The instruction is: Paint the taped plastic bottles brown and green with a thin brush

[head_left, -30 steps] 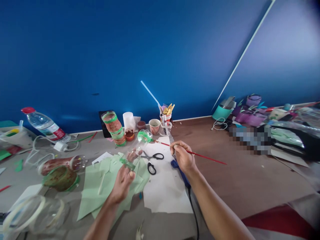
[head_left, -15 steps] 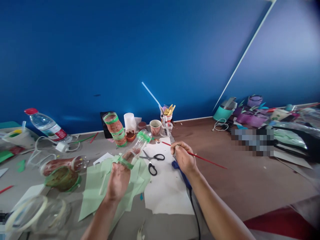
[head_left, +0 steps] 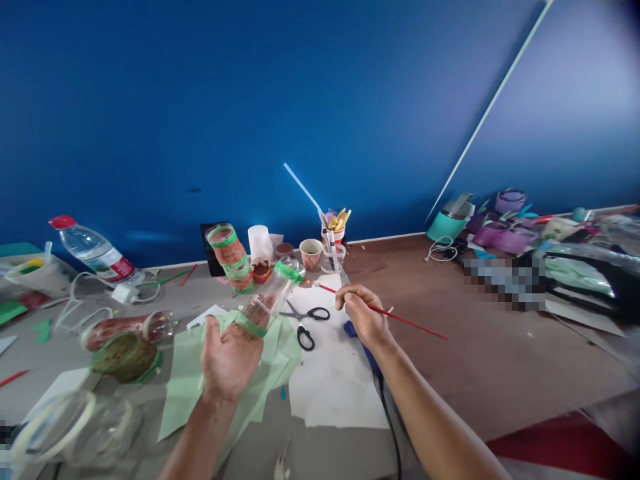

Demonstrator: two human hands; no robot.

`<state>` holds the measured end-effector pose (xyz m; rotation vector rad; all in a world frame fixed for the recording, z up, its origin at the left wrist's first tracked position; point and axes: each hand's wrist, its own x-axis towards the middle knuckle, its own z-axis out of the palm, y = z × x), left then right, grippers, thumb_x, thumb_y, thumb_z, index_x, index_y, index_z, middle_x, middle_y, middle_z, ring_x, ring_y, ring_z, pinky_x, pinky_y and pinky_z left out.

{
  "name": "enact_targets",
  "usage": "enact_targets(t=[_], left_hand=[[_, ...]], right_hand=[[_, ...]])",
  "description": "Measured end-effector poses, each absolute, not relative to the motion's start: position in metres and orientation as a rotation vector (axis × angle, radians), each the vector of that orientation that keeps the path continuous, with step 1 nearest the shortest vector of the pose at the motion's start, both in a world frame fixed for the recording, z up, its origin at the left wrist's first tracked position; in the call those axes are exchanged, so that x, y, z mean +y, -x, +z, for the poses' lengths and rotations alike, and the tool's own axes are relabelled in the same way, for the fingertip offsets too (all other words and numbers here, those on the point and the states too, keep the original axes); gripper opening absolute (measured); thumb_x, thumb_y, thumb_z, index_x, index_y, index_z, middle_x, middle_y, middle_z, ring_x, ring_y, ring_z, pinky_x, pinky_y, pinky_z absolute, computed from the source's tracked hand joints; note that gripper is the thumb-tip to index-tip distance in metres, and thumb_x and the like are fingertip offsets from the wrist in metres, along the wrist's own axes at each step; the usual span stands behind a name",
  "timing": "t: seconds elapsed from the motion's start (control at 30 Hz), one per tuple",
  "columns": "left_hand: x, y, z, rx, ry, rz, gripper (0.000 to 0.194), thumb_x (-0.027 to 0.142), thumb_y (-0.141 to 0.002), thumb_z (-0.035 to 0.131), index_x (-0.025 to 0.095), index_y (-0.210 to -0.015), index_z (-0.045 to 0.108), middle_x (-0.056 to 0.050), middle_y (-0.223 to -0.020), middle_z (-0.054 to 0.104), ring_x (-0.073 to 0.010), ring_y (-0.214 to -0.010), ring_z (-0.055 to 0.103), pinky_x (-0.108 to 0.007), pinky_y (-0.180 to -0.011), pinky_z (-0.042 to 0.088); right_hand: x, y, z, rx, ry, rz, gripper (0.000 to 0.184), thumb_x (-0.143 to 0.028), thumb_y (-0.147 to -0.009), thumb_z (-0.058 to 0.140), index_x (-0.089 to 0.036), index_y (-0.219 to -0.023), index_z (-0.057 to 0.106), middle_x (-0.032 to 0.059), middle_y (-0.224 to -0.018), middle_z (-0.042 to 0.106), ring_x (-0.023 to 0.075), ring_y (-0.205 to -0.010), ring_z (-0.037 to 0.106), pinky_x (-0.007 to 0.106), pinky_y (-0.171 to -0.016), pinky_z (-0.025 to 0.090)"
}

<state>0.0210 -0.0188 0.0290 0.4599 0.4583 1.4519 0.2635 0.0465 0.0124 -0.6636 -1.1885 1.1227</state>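
Note:
My left hand is palm up, its fingers pushed inside a clear plastic bottle piece with green bands at both ends; the thumb sticks out to the side. That bottle piece is tilted up to the right, carried on the fingers. My right hand pinches a thin red paintbrush, whose bristle tip is close to the bottle's upper green end; whether it touches I cannot tell. Below and between the hands lie black-handled scissors, open on white paper. Light green sheets lie under my left hand.
Behind stand a painted bottle stack, a paint pot, a paper cup and a cup of tools. A blue corded tool lies under my right wrist. On the left are a water bottle and painted bottle pieces.
My left hand has turned palm up and its thumb has come away from the bottle piece, which has rolled with it. The right hand stays close to its place, still holding the paintbrush.

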Motion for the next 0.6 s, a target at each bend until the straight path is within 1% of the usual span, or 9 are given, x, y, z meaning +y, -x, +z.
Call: enact_targets(t=[0.07,0.17,0.27,0.4,0.5,0.6], left_hand=[[-0.018,-0.018,0.027,0.416,-0.438,1.440,0.082,0.071,-0.089,0.029,0.004,-0.120,0.066,-0.020,-0.129,0.063,-0.0295,-0.139,0.040,-0.042,-0.119,0.026],[-0.016,-0.015,0.023,0.353,-0.412,1.434,0.081,0.069,-0.091,0.026,0.004,-0.129,0.059,-0.020,-0.133,0.060,-0.0288,-0.140,0.038,-0.044,-0.119,0.023],[-0.015,-0.013,0.018,0.300,-0.423,1.444,0.084,0.067,-0.092,0.027,-0.002,-0.134,0.052,-0.025,-0.136,0.054,-0.0323,-0.138,0.039,-0.046,-0.119,0.023],[-0.014,-0.012,0.013,0.266,-0.449,1.459,0.090,0.068,-0.091,0.031,-0.009,-0.136,0.046,-0.031,-0.139,0.048,-0.0371,-0.137,0.038,-0.049,-0.118,0.024],[-0.013,-0.011,0.013,0.283,-0.427,1.475,0.091,0.069,-0.091,0.033,-0.008,-0.139,0.043,-0.031,-0.137,0.050,-0.0379,-0.135,0.041,-0.051,-0.117,0.027],[-0.014,-0.012,0.017,0.334,-0.363,1.495,0.091,0.069,-0.091,0.032,-0.006,-0.143,0.035,-0.031,-0.134,0.053,-0.0384,-0.131,0.047,-0.054,-0.114,0.032]], right_hand=[[0.047,-0.264,0.012,-1.204,0.704,1.116,0.015,-0.026,-0.078,0.058,-0.020,-0.071,0.070,0.0007,-0.059,0.064,0.0159,-0.059,0.054,0.031,-0.064,0.041],[0.047,-0.264,0.014,-1.153,0.705,1.115,0.015,-0.027,-0.076,0.058,-0.020,-0.069,0.070,0.0002,-0.055,0.062,0.0158,-0.056,0.054,0.031,-0.062,0.041],[0.044,-0.264,0.018,-1.135,0.662,1.130,0.014,-0.028,-0.075,0.059,-0.021,-0.069,0.070,0.0003,-0.054,0.061,0.0163,-0.056,0.054,0.031,-0.061,0.042],[0.042,-0.264,0.020,-1.215,0.713,1.129,0.016,-0.028,-0.078,0.059,-0.020,-0.071,0.071,0.0009,-0.057,0.062,0.0155,-0.057,0.053,0.031,-0.061,0.042],[0.042,-0.265,0.020,-1.191,0.738,1.115,0.015,-0.026,-0.077,0.059,-0.020,-0.072,0.072,0.0009,-0.057,0.063,0.0149,-0.055,0.053,0.030,-0.059,0.042],[0.042,-0.265,0.019,-1.145,0.680,1.107,0.015,-0.027,-0.076,0.059,-0.020,-0.070,0.071,0.0010,-0.056,0.062,0.0160,-0.056,0.054,0.031,-0.060,0.042]])
